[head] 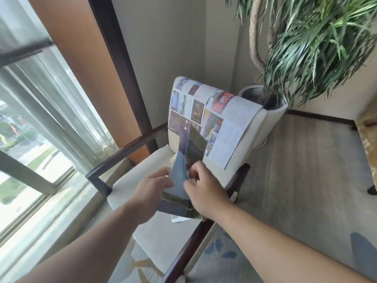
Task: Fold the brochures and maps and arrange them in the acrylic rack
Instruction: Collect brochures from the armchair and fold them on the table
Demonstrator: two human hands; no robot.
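Observation:
A large unfolded brochure (216,117) with photos and text lies draped over the backrest of a cream armchair (142,174). A smaller blue-grey folded brochure (179,176) stands bent above the seat, on top of a few dark printed sheets (175,207). My left hand (151,193) holds the blue-grey brochure's left side. My right hand (206,188) pinches its right edge between thumb and fingers. No acrylic rack is in view.
The armchair has dark wooden arms (124,152) and stands beside a window (30,129) on the left. A potted plant in a white pot (273,115) fills the back right corner. Patterned carpet (295,170) stretches to the right, where another furniture piece (367,135) shows.

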